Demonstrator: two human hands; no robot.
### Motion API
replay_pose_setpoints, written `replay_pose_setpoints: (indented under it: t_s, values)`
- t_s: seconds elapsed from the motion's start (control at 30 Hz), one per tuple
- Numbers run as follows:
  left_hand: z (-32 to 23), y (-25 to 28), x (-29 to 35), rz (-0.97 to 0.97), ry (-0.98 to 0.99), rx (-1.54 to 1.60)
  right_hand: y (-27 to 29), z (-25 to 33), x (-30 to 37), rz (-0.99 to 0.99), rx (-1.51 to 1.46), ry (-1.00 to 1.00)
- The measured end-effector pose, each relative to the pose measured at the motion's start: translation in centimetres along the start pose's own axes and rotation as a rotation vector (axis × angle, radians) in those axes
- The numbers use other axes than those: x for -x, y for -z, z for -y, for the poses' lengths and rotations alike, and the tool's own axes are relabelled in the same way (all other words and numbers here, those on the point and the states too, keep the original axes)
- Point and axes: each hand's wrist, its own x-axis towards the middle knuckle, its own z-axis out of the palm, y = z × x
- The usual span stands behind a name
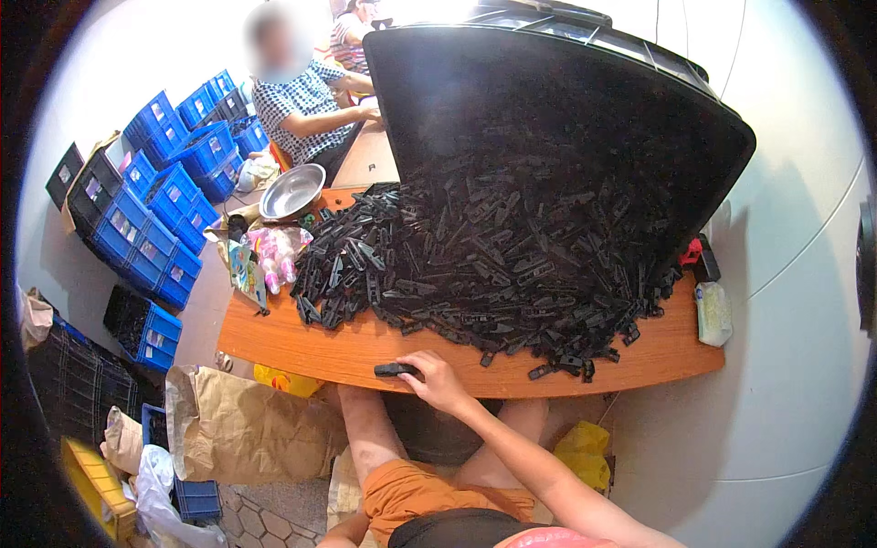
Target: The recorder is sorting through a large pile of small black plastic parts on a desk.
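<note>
My right hand (438,384) is at the front edge of the wooden table, its fingers closed on a small, oblong black plastic piece (393,370). Just beyond the hand lies a large heap of similar black plastic pieces (493,283), many of them long and narrow. They spread out from a big black plastic bin (566,119), tipped with its open side toward me. Of my left arm (347,532), only a part shows at the lower edge, beside the orange shorts; the left hand itself is out of sight.
A metal bowl (292,192) and pink-white packaging (274,251) sit left of the heap. Stacked blue crates (146,228) line the left side. A brown paper sack (247,425) stands below the table. Across from me sits a person in a patterned shirt (306,110), with another person behind.
</note>
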Motion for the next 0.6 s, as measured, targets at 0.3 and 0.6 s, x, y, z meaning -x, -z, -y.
replay_pose_setpoints:
  t_s: [0.3,0.6]
  values:
    - [-0.8,8.0,-0.8,0.075,-0.051,-0.311,-0.7,0.6,0.4,-0.011,-0.042,-0.030]
    - [0.8,23.7,3.6,-0.009,0.054,-0.733,-1.3,0.1,0.9,-0.073,-0.030,0.025]
